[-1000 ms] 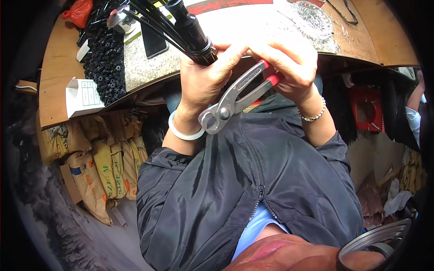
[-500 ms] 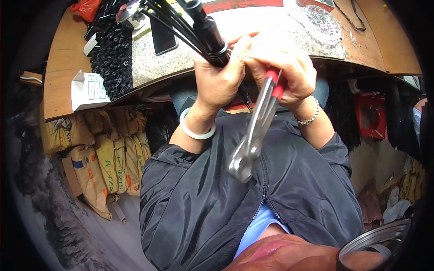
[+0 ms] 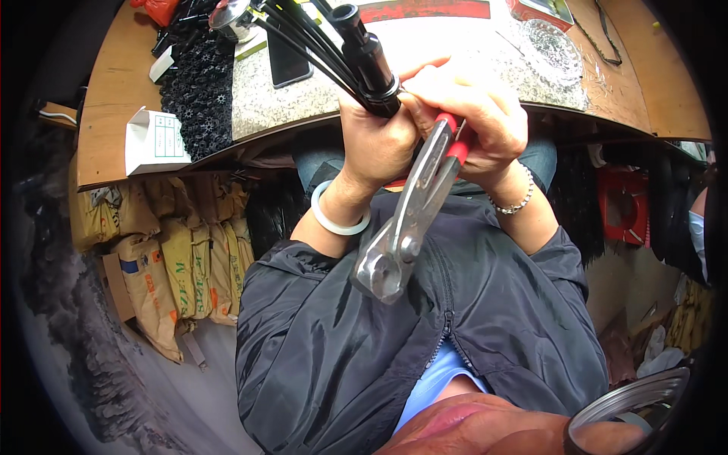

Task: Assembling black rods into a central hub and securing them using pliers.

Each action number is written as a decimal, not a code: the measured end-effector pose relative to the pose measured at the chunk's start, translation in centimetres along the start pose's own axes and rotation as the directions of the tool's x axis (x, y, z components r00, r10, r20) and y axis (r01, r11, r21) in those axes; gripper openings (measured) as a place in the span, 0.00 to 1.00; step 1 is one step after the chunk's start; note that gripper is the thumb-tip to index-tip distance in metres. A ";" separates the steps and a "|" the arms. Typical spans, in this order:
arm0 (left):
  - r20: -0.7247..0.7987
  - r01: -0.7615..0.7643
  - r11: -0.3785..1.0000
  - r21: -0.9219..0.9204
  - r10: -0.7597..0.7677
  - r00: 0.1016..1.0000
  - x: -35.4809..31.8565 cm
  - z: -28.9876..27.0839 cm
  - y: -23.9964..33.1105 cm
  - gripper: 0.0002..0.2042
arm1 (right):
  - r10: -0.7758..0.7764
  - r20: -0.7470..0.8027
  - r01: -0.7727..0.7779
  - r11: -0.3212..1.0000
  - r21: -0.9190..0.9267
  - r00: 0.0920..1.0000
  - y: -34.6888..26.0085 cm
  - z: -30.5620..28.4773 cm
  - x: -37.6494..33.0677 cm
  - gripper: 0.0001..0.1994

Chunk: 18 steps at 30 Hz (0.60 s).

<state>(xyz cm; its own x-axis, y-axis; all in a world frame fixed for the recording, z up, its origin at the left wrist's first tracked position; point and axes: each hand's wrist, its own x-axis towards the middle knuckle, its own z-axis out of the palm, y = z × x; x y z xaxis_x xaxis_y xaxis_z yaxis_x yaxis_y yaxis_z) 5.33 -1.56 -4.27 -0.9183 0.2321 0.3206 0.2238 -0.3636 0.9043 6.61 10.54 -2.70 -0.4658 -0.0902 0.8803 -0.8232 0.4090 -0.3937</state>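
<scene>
Black tubing with stepped collars and several thin black rods forms what looks like an umbrella frame (image 3: 368,64). My left hand (image 3: 379,144) is wrapped round it, with the tube and rods standing up out of the fist. Beside it, my right hand (image 3: 481,114) is closed on metal pliers (image 3: 398,235) by their red grips, the rounded head pointing back toward my jacket. The fingertips of both hands meet near the collar; whatever is pinched there is hidden.
On the table (image 3: 114,98) lie many small black toothed parts (image 3: 205,106), a white carton (image 3: 155,142), a dark phone (image 3: 288,57) and a clear glass dish (image 3: 550,53). A red strip (image 3: 425,10) lies at the far side. Stacked sacks (image 3: 152,280) stand below left.
The pliers' head has swung a little to the left and now looks sharp, where it was smeared before. Both hands stay close together, and the view has shifted slightly.
</scene>
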 end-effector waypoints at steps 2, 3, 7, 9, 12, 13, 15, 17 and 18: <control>-0.005 0.050 0.991 -0.121 -0.051 0.999 -0.4 -0.3 -0.3 0.10 | 0.182 0.092 -0.194 0.970 0.144 0.979 -0.1 -0.5 0.0 0.07; 0.279 -0.404 0.838 0.367 0.315 0.907 0.1 -1.4 -0.1 0.10 | 0.316 0.145 -0.341 0.916 0.210 0.938 -0.3 -0.8 -0.1 0.05; 0.012 0.112 0.989 -0.101 -0.112 0.994 0.5 -0.8 -0.1 0.10 | 0.536 0.240 -0.581 0.791 0.191 0.809 0.0 -1.5 2.3 0.10; 0.008 0.056 0.990 -0.126 -0.056 0.998 1.0 -0.6 -0.2 0.10 | 0.529 0.291 -0.592 0.778 0.208 0.797 0.1 -1.8 3.5 0.14; -0.019 0.009 0.990 -0.138 -0.012 1.000 1.4 -0.7 0.7 0.11 | 0.463 0.406 -0.562 0.811 0.164 0.788 -0.3 -3.3 3.8 0.13; -0.053 0.027 0.985 -0.172 -0.037 0.998 1.6 -0.8 1.0 0.10 | 0.430 0.490 -0.533 0.842 0.086 0.759 -0.4 -4.4 3.6 0.11; -0.111 0.000 0.981 -0.193 -0.022 0.994 1.7 -1.1 1.0 0.10 | 0.656 0.659 -0.823 0.560 -0.098 0.368 -1.6 -6.8 3.0 0.10; -0.124 -0.041 0.981 -0.192 0.018 0.992 1.7 -1.2 1.0 0.10 | 0.576 0.782 -0.852 0.510 -0.116 0.238 -1.6 -7.7 2.1 0.19; -0.048 -0.037 0.996 -0.077 0.034 0.998 1.7 -1.6 0.7 0.13 | 0.535 0.818 -0.857 0.505 -0.106 0.214 -1.7 -7.8 1.8 0.19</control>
<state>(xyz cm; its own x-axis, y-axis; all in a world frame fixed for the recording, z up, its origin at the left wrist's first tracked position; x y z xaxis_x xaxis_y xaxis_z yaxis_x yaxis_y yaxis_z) 3.36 -2.90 -3.51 -0.9248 0.1763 0.3371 0.2321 -0.4406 0.8672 9.68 16.79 1.61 -0.8051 -0.5429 -0.2389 0.0180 0.3802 -0.9247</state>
